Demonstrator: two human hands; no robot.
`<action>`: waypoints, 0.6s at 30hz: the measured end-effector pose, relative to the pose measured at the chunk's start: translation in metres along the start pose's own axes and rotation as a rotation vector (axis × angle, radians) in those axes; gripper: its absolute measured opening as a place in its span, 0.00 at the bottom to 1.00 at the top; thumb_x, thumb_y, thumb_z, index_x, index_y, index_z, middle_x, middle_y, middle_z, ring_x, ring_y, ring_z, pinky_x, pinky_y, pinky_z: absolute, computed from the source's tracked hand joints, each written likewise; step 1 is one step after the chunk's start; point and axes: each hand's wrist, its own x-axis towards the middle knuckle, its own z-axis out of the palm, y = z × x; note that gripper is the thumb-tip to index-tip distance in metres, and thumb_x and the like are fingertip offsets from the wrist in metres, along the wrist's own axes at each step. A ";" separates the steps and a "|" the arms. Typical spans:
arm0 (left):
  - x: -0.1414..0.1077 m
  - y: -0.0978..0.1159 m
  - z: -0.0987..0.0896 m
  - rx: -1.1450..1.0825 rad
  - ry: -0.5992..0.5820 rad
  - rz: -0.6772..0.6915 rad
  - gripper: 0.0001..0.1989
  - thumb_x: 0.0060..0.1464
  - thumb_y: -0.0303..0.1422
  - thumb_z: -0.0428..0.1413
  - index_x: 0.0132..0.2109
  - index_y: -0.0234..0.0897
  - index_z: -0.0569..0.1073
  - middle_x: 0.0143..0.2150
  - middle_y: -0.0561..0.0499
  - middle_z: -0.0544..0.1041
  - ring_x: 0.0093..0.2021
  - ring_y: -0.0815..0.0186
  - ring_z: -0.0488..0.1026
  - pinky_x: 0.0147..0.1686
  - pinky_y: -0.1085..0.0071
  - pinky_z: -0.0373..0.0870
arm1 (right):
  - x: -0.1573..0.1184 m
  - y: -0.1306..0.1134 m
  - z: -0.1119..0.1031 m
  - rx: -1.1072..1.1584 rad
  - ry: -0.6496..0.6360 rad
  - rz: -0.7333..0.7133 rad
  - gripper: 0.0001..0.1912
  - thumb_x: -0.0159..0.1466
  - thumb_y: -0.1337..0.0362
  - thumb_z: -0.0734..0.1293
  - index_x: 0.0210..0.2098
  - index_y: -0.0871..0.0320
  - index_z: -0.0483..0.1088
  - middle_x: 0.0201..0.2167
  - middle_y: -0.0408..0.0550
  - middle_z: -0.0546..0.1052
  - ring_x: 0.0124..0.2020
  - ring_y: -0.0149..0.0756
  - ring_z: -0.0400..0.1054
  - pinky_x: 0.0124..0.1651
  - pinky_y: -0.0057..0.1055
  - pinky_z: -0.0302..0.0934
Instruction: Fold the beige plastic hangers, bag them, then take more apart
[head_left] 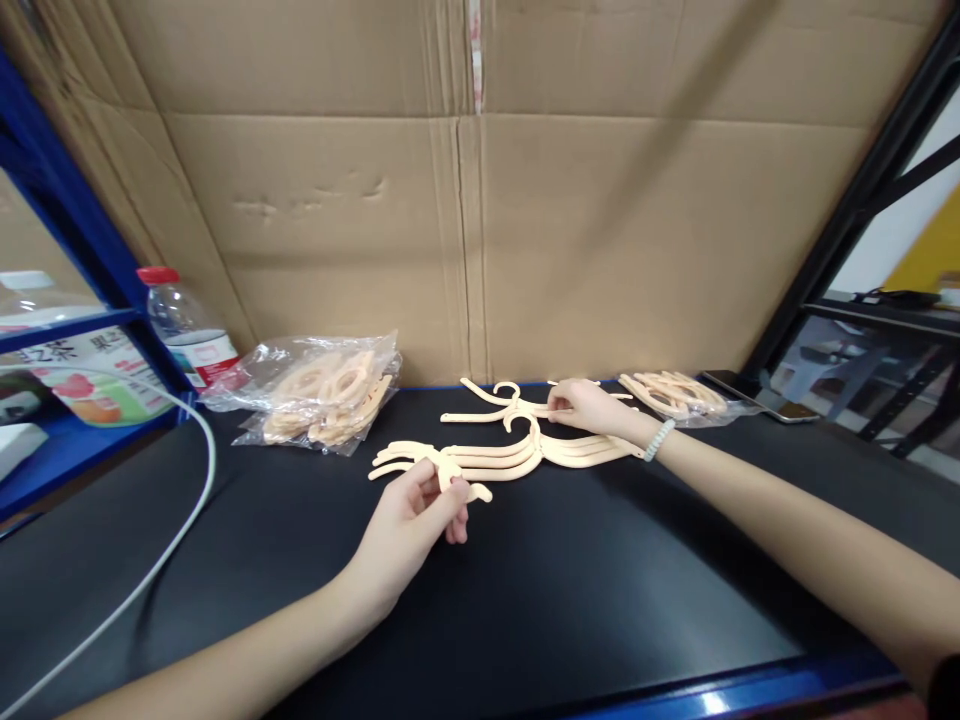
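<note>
Near the middle of the black table, my left hand [420, 515] is closed on a cream plastic hanger piece, whose curved end sticks out right of the fingers. Just behind it lie several cream hangers [495, 462], nested side by side. Farther back, another hanger [480, 417] with a hook rests on the table. My right hand [585, 405], a pale bracelet on its wrist, reaches over the hangers with its fingers pinched on the right part of that back hanger. Its fingertips partly cover the spot they touch.
Clear bags of cream hanger parts lie at the back left [330, 395] and back right [679, 393]. A phone [757, 395] is beside the right bag. A red-capped bottle [187, 330], blue shelf and white cable [180, 530] are left. Cardboard [337, 230] stands behind.
</note>
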 end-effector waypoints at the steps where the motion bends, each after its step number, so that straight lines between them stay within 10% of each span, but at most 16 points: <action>1: 0.000 0.000 0.000 0.024 0.000 -0.005 0.15 0.52 0.41 0.60 0.28 0.37 0.65 0.20 0.58 0.69 0.21 0.72 0.67 0.24 0.75 0.64 | 0.000 0.000 0.001 0.010 0.004 -0.001 0.04 0.57 0.71 0.68 0.26 0.59 0.72 0.25 0.46 0.75 0.27 0.34 0.67 0.30 0.27 0.56; 18: -0.002 0.003 -0.001 0.012 -0.035 -0.028 0.14 0.51 0.42 0.61 0.37 0.34 0.76 0.20 0.56 0.69 0.23 0.69 0.65 0.26 0.73 0.62 | -0.020 -0.026 -0.053 0.393 0.276 -0.020 0.09 0.61 0.58 0.67 0.33 0.58 0.68 0.31 0.46 0.75 0.33 0.35 0.70 0.40 0.35 0.66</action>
